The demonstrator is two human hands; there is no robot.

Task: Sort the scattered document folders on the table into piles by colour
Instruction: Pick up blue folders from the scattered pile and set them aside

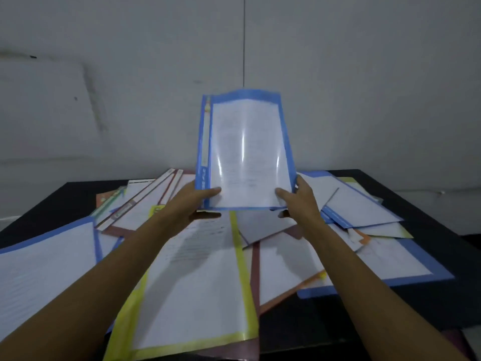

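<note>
A blue folder [244, 149] with a clear cover and white pages stands lifted and tilted above the middle of the table. My left hand [194, 201] grips its lower left corner, thumb on the front. My right hand [299, 199] grips its lower right corner the same way. Below it lies a yellow folder [197, 282] near the front edge. Another blue folder [44, 269] lies at the left and a third blue folder [406, 267] at the right. Brown folders [145, 204] and an orange folder [361, 238] lie mixed among them.
The folders overlap in a loose heap on a black table [429, 199]. A grey wall [130, 100] stands right behind the table. Bare black tabletop shows at the right and at the front right corner.
</note>
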